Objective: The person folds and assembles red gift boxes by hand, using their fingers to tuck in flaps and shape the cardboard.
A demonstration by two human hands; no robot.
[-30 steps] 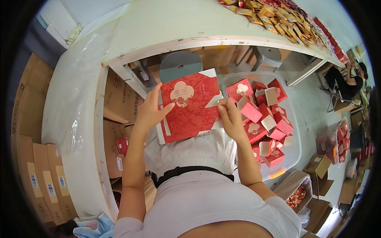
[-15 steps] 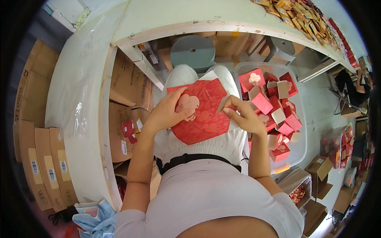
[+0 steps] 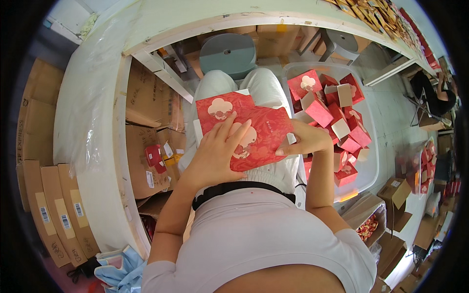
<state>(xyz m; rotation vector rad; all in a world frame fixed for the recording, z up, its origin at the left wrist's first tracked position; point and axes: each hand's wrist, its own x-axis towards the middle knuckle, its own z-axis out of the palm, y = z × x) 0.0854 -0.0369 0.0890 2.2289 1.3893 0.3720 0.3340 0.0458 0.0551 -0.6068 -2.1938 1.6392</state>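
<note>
Over my lap lies a flat red printed carton [image 3: 268,117] with pale flower-shaped patches. A second red panel [image 3: 205,108] shows at its upper left; whether it belongs to the same carton I cannot tell. My left hand [image 3: 217,151] rests on the carton, its fingers stretched and apart across the flower patch, the thumb along the near edge. With my right hand [image 3: 305,139] I pinch the carton's right edge between thumb and fingers. Right of my knees, a clear plastic tub [image 3: 373,168] holds several folded red boxes [image 3: 317,112], some with open pale flaps.
A pale table [image 3: 195,27] runs across the far side and down the left. Under it are a round grey-green stool [image 3: 227,53] and cardboard boxes [image 3: 146,93]. A carton of small wrapped items [image 3: 369,227] stands at lower right. Another person [image 3: 437,95] sits at far right.
My left hand has moved from the carton's left edge onto its face, fingers spread. A second red panel with a flower now shows at upper left. The right hand still grips the right edge.
</note>
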